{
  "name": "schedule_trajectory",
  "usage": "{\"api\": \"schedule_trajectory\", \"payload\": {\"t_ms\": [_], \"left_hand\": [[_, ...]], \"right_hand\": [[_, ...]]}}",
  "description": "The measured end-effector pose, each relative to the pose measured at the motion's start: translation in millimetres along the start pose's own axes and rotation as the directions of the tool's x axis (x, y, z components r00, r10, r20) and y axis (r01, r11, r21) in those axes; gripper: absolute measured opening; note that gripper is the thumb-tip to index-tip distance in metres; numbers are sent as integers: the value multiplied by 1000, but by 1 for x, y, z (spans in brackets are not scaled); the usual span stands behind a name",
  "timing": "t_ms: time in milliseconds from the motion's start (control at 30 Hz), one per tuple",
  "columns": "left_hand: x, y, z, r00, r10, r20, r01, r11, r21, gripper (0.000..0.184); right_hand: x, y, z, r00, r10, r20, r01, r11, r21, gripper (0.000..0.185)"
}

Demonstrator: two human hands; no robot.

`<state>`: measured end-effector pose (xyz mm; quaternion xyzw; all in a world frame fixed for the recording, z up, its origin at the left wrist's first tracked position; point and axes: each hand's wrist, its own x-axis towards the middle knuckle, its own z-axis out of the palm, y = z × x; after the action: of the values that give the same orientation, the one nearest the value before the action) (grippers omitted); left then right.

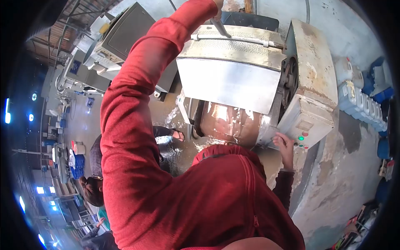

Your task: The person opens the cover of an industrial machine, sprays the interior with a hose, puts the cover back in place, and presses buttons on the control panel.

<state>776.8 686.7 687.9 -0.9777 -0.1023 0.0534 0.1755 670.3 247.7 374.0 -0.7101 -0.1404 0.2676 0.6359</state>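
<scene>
At the top edge, my left hand [218, 6] is partly cut off by the frame and closed around a grey metal bar [221, 28] above the machine's dimpled top. My right hand [285, 149] has its fingers curled, with nothing visible in them, just left of a control box [306, 121] with green and red buttons. A white panel [229, 83] covers the machine's front. Below it shows a wet, shiny brownish drum or opening [229, 123]; which of the two I cannot tell.
To the left, a person's sandalled foot [178, 135] stands on the wet floor [171, 112], and the person's head is beside my sleeve. A grey cabinet [129, 35] is at the upper left. Pale blue jugs [360, 104] line the right wall. Blue crates [76, 164] stand far left.
</scene>
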Motion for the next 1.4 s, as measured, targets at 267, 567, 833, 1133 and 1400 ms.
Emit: {"api": "schedule_trajectory", "payload": {"t_ms": [267, 567, 833, 1133, 1400], "left_hand": [[12, 14, 53, 945, 141, 295, -126, 990, -69, 41], [69, 12, 87, 713, -1, 701, 254, 932, -257, 28], [-62, 107, 273, 847, -527, 74, 397, 534, -746, 57], [-60, 99, 247, 880, -378, 287, 322, 30, -946, 19], [-260, 145, 288, 903, -222, 369, 385, 33, -922, 31]], "right_hand": [[-1, 3, -9, 998, 22, -52, -20, 999, 34, 24], [5, 2, 3, 998, 59, 23, -58, 998, -22, 25], [-29, 57, -15, 977, 137, -163, -122, 988, 100, 24], [-83, 75, -18, 791, 610, -52, -475, 666, 576, 19], [-31, 157, -101, 714, 699, 39, -203, 154, 967, 21]]}}
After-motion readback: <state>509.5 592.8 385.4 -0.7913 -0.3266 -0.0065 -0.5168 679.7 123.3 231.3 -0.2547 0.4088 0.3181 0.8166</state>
